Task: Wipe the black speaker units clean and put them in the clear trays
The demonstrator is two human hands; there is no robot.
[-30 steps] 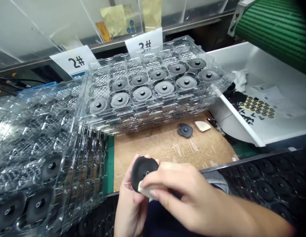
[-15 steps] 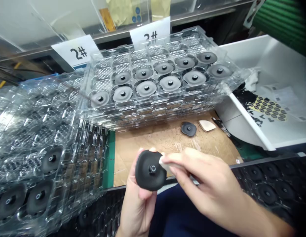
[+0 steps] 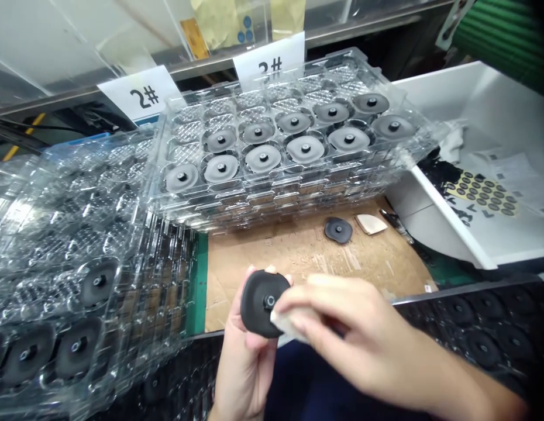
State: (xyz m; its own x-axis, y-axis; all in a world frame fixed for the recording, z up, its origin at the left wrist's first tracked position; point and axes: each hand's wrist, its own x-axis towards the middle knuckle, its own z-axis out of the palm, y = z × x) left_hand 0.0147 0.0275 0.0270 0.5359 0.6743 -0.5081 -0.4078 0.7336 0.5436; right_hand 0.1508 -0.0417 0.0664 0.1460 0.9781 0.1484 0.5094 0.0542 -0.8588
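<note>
A round black part (image 3: 258,301) with a small raised hub faces up in my left hand (image 3: 248,362), whose fingers wrap round its edge from below. My right hand (image 3: 355,333) pinches a white cloth-like piece (image 3: 298,323) against the right side of that part, near the hub. Another black part (image 3: 338,230) lies on the brown cardboard (image 3: 241,257), beside a pale wedge-shaped pad (image 3: 371,224). Behind them a stack of clear trays (image 3: 272,193) holds several similar parts in its front rows.
More clear trays (image 3: 136,280) with black parts stand at the left. On the right is a white bin (image 3: 458,219) with a yellow sticker sheet (image 3: 486,193). Dark trays (image 3: 482,345) lie at the lower right. Tweezers (image 3: 397,225) rest by the cardboard's right edge.
My right hand has moved left and slightly down, bringing the white piece from the black part's right rim over its face. My left hand still holds the part.
</note>
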